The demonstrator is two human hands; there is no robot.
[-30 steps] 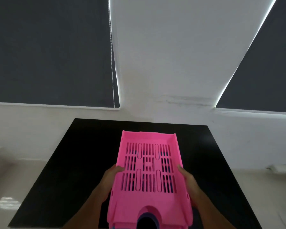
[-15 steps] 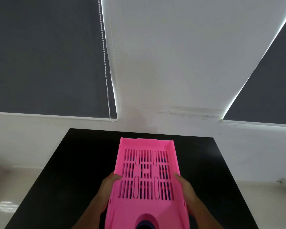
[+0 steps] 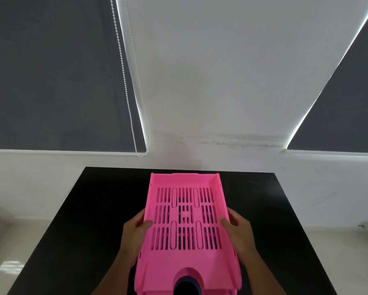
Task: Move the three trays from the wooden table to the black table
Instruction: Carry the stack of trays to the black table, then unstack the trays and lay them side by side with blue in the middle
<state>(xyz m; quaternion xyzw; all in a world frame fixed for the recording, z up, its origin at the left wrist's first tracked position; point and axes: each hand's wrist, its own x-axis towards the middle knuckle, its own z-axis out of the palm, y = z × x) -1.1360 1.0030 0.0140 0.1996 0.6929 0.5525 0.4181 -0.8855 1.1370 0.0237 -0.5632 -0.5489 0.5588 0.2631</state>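
A pink slotted tray (image 3: 186,256) is over the middle of the black table (image 3: 89,220), its long side pointing away from me. Dark blue shows through its slots and its front notch, so another tray (image 3: 186,285) lies under it. A further pink edge shows at the bottom. My left hand (image 3: 134,233) grips the pink tray's left wall with the thumb over the rim. My right hand (image 3: 239,231) grips the right wall the same way. Whether the stack rests on the table I cannot tell.
The black table stands against a white wall (image 3: 210,81) below two dark grey window blinds (image 3: 51,71). A bead cord (image 3: 123,77) hangs beside the left blind. Light floor (image 3: 10,252) shows on both sides of the table.
The view has tilted up and the table and tray sit lower in the frame. The tray has moved a little further over the table. Both hands keep their hold.
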